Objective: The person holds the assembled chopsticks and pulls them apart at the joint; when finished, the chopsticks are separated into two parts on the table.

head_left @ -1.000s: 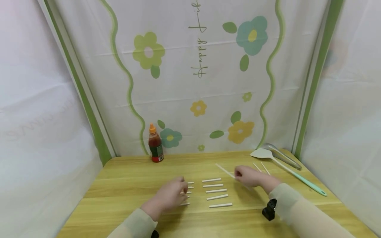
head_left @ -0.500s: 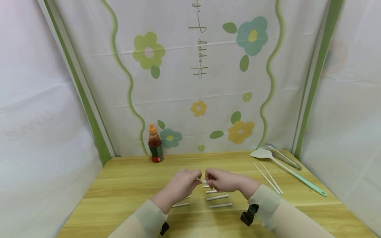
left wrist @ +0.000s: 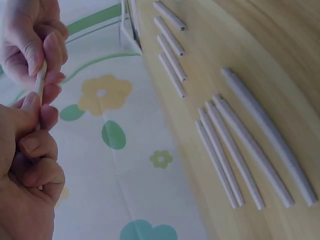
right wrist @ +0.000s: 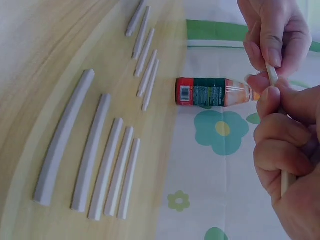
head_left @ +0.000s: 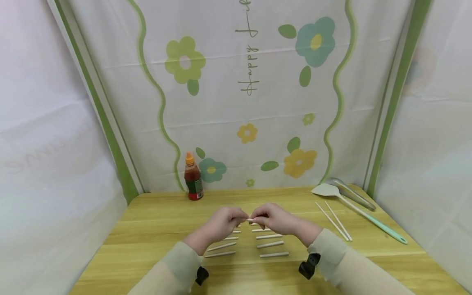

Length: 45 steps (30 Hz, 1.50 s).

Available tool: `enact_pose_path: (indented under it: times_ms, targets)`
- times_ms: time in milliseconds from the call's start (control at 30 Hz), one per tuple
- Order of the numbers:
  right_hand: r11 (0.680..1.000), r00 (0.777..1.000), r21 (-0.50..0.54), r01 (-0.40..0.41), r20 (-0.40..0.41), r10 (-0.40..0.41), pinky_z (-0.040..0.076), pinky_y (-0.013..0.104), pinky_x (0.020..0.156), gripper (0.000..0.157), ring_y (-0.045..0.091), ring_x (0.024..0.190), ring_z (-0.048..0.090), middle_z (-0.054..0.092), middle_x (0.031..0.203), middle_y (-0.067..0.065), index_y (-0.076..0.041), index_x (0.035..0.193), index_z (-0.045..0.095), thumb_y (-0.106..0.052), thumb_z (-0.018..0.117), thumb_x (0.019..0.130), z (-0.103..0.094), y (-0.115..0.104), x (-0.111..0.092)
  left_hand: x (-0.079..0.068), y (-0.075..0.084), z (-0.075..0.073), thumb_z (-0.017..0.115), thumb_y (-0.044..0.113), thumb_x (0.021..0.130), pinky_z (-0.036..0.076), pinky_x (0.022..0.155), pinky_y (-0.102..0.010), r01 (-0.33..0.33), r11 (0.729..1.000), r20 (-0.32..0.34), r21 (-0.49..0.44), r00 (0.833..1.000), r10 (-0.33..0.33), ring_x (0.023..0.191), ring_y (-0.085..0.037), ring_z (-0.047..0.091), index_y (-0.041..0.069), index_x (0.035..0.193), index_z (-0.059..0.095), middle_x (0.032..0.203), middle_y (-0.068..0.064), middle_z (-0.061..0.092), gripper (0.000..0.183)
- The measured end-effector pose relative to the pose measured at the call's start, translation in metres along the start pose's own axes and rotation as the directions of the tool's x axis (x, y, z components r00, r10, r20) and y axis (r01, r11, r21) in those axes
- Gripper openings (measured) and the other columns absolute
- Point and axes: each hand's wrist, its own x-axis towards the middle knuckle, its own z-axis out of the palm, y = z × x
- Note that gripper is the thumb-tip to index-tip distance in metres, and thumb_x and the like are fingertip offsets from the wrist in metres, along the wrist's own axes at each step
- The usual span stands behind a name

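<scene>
a slim pale stick (left wrist: 42, 80), straight and smooth, is held off the table, to the right of the sauce bottle and nearer the person. the left hand (head_left: 223, 223) grips it between thumb and fingertips, the other fingers curled in; the right hand (head_left: 274, 219) pinches it likewise, just beside the left. whether it is one piece or two meeting end to end, i can't tell, as the fingertips cover the middle.

below the hands, also right of the bottle and closer to the person, lie two columns of short off-white rods. the left column (head_left: 221, 254) has five, round-looking, with a narrower step at one end. the right column (head_left: 274, 255) has five too, chunkier, with flat faces and squared ends.

the sauce bottle (head_left: 193, 182) itself is upright, rounded and shiny, red with a dark green label and an orange nozzle cap. far to its right are two thin tapering sticks (head_left: 333, 221), a spatula (head_left: 368, 216) with a broad pale head and mint handle, and a glossy metal utensil (head_left: 354, 194). the table (head_left: 147, 229) under the bottle shows yellowish wood grain; behind it hangs a creased white cloth (head_left: 221, 102) printed with flat, rounded flowers.
</scene>
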Motion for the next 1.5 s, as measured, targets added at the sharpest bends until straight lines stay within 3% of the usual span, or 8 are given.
enact_pose_path:
  times_ms: [167,300,433,600,833,1100,1367,1500]
  targets:
    - [0.995,0.997,-0.076,-0.066,-0.055,0.062,0.043,0.028,0.056,0.024,0.015,0.059,0.05,0.058,0.07,0.007,0.0,0.122,0.064,-0.002,0.05,0.102,-0.027,0.018,-0.006,-0.012,-0.029,-0.027,0.057,-0.002,0.098,0.048,0.061,-0.03,0.123,0.992,-0.105,-0.021,0.987,-0.124,0.068,-0.012,0.055,0.002,0.104,0.073,0.08,0.002,0.063,0.017]
    - [0.979,0.983,-0.118,-0.168,-0.091,0.158,0.045,0.033,0.062,0.015,0.023,0.069,0.057,0.06,0.077,0.008,0.001,0.112,0.058,-0.001,0.045,0.104,-0.039,0.035,0.0,-0.012,-0.056,-0.037,0.054,-0.005,0.098,0.046,0.06,-0.032,0.244,0.97,-0.127,0.014,0.962,-0.24,0.067,-0.013,0.054,0.001,0.099,0.069,0.077,0.0,0.06,0.016]
    - [0.941,0.968,-0.235,-0.244,-0.124,0.22,0.048,0.036,0.063,0.008,0.024,0.074,0.06,0.061,0.081,0.004,-0.005,0.098,0.06,-0.001,0.053,0.101,-0.035,0.049,0.018,0.001,-0.076,-0.022,0.061,-0.002,0.095,0.049,0.059,-0.033,0.316,0.947,-0.076,0.057,0.947,-0.312,0.067,-0.014,0.056,0.002,0.088,0.066,0.075,-0.002,0.061,0.01]
    - [0.885,0.973,-0.411,-0.221,-0.159,0.169,0.047,0.036,0.065,0.008,0.015,0.071,0.055,0.06,0.079,-0.001,-0.007,0.086,0.065,-0.003,0.068,0.092,-0.021,0.067,0.039,0.016,-0.092,0.004,0.07,0.004,0.09,0.047,0.064,-0.034,0.347,0.93,-0.032,0.119,0.938,-0.345,0.069,-0.013,0.054,0.009,0.077,0.066,0.073,0.004,0.059,0.015]
    - [0.886,0.991,-0.448,-0.12,-0.105,0.081,0.048,0.035,0.064,0.015,0.013,0.067,0.053,0.058,0.071,-0.006,-0.009,0.076,0.066,0.002,0.075,0.083,0.009,0.084,0.054,0.02,-0.096,0.022,0.076,0.003,0.084,0.047,0.062,-0.032,0.392,0.918,0.023,0.069,0.919,-0.394,0.067,-0.014,0.053,0.008,0.076,0.071,0.072,0.003,0.061,0.011]
    - [0.896,0.986,-0.415,-0.159,-0.111,0.124,0.047,0.034,0.064,0.014,0.012,0.067,0.053,0.058,0.071,-0.006,-0.01,0.076,0.069,0.0,0.077,0.081,0.019,0.089,0.055,0.018,-0.094,0.025,0.077,0.003,0.084,0.046,0.062,-0.031,0.392,0.917,0.036,0.079,0.918,-0.395,0.067,-0.014,0.052,0.008,0.077,0.07,0.072,0.004,0.059,0.011]
    - [0.93,0.943,-0.265,-0.256,-0.281,0.179,0.047,0.034,0.062,0.014,0.017,0.067,0.053,0.057,0.073,0.001,-0.004,0.078,0.063,0.005,0.073,0.079,-0.04,0.097,0.023,0.017,-0.097,0.026,0.077,0.003,0.083,0.045,0.062,-0.032,0.386,0.915,0.025,0.116,0.92,-0.391,0.067,-0.014,0.051,0.01,0.074,0.067,0.072,0.003,0.058,0.015]
    - [0.84,0.898,-0.359,-0.407,-0.328,0.295,0.044,0.033,0.055,0.018,0.018,0.062,0.05,0.054,0.069,0.002,-0.006,0.073,0.058,0.006,0.071,0.073,-0.092,0.11,-0.021,0.016,-0.101,0.026,0.077,0.003,0.083,0.045,0.063,-0.032,0.385,0.914,0.027,0.129,0.92,-0.391,0.067,-0.014,0.051,0.012,0.074,0.066,0.072,0.004,0.058,0.016]
